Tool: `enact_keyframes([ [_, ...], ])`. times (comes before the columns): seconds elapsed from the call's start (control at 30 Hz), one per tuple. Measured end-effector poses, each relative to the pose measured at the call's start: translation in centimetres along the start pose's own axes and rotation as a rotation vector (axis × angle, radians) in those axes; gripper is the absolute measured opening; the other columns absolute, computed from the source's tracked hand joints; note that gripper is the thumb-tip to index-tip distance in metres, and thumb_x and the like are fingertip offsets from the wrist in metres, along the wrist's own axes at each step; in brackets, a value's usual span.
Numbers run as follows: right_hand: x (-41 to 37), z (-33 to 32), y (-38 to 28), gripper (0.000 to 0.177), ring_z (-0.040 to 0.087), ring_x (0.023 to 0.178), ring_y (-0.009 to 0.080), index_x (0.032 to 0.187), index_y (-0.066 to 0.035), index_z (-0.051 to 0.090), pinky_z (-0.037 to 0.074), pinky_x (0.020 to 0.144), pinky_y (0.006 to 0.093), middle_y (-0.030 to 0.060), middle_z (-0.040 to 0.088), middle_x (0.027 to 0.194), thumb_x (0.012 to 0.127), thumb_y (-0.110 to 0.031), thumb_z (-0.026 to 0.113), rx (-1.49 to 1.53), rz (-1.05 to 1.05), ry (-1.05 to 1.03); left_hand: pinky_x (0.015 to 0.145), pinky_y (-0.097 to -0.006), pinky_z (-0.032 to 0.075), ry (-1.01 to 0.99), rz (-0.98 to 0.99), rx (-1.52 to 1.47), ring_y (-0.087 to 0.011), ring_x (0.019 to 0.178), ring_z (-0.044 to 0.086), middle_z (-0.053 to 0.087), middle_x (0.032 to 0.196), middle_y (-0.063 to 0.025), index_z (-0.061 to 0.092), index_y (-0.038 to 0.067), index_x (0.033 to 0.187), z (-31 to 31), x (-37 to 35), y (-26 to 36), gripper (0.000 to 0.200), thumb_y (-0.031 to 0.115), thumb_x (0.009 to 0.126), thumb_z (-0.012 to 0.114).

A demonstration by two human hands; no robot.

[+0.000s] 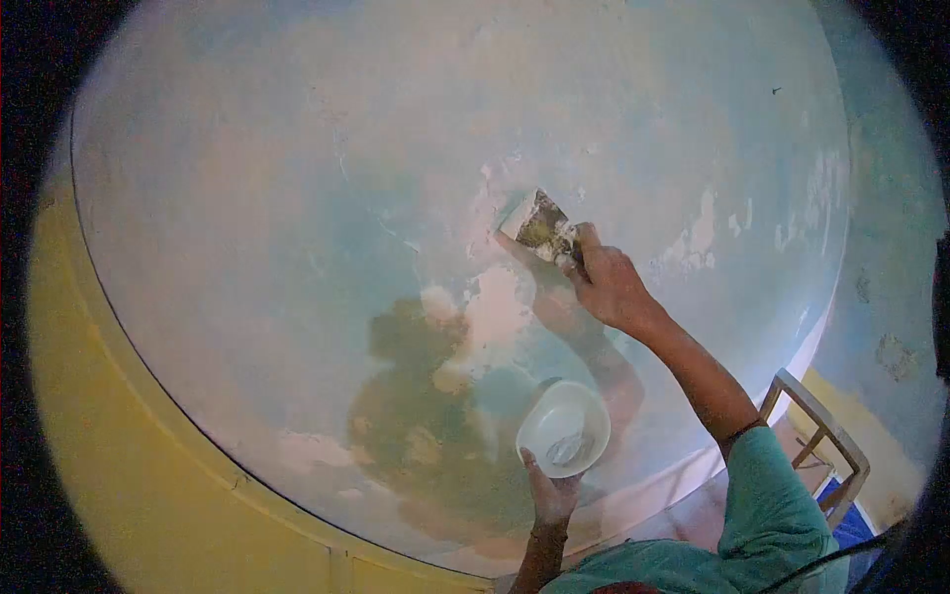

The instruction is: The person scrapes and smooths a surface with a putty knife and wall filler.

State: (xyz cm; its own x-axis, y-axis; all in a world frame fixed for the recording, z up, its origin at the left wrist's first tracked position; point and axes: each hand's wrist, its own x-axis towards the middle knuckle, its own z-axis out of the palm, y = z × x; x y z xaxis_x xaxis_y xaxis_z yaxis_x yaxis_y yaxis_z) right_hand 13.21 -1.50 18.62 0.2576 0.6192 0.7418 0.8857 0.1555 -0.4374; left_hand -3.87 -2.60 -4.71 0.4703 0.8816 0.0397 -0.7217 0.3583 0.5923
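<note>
My right hand (612, 282) grips the handle of a putty knife (542, 226), its wide blade smeared with dried filler and laid against the wall (297, 198). White filler patches show on the wall around and below the blade. Lower down, my left hand (550, 490) holds a white plastic bowl (564, 426) by its rim and underside. A little pale filler lies in the bottom of the bowl. The bowl is tilted so its inside faces me. Some fingers of my left hand are hidden behind the bowl.
A yellow wall section (89, 396) borders the pale wall at left and below. At lower right stands a metal-framed chair or rail (821, 426), with something blue (846, 515) beside it. A dark cable (831, 559) crosses near my right sleeve.
</note>
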Motion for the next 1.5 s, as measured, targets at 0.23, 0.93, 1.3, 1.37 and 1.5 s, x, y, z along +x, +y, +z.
enact_keyframes([
  [0.23,3.4,0.6,3.7,0.031,0.052,0.066,0.0407,0.096,0.002,0.034,0.040,0.057,0.0465,0.0224,0.052,0.072,0.076,-0.014,0.052,-0.130,-0.097,0.302,0.087,-0.0465,0.041,-0.046,0.059,-0.007,-0.0296,0.111,0.041,0.038,0.123,-0.0137,0.024,0.009,0.128,-0.1,0.1,-0.7,0.067,0.056,0.081,0.036],
  [0.93,3.9,0.0,3.8,0.026,0.058,0.071,0.0262,0.097,-0.011,0.049,0.048,0.058,0.0376,0.0127,0.049,0.090,0.072,-0.013,0.054,-0.386,-0.496,0.425,0.088,-0.0464,0.039,0.022,0.071,0.118,-0.0295,0.112,0.040,0.037,0.124,-0.0129,0.025,0.011,0.127,1.5,-0.5,0.1,0.064,0.056,0.082,0.034],
  [1.3,2.3,1.2,4.1,0.047,0.049,0.084,0.0266,0.113,-0.027,0.051,0.044,0.063,0.0348,0.0127,0.047,0.096,0.068,-0.013,0.057,-0.672,-0.539,0.433,0.092,-0.0493,0.035,0.023,-0.006,0.007,-0.0299,0.113,0.038,0.036,0.125,-0.0132,0.025,0.010,0.127,0.7,0.0,-0.3,0.065,0.055,0.082,0.036],
  [1.37,2.0,1.7,4.3,0.047,0.047,0.084,0.0266,0.114,-0.028,0.051,0.043,0.065,0.0349,0.0124,0.047,0.096,0.070,-0.014,0.056,-0.650,-0.536,0.414,0.092,-0.0499,0.034,0.020,-0.010,0.026,-0.0298,0.114,0.038,0.036,0.125,-0.0132,0.025,0.010,0.127,0.8,-0.3,-0.2,0.065,0.055,0.082,0.036],
  [1.5,1.1,2.0,3.8,0.044,0.047,0.081,0.0257,0.113,-0.029,0.051,0.042,0.064,0.0356,0.0117,0.047,0.095,0.072,-0.016,0.055,-0.617,-0.506,0.352,0.092,-0.0499,0.034,-0.047,-0.013,0.013,-0.0297,0.115,0.037,0.034,0.126,-0.0128,0.024,0.011,0.128,0.1,0.0,-0.5,0.064,0.055,0.082,0.034],
])
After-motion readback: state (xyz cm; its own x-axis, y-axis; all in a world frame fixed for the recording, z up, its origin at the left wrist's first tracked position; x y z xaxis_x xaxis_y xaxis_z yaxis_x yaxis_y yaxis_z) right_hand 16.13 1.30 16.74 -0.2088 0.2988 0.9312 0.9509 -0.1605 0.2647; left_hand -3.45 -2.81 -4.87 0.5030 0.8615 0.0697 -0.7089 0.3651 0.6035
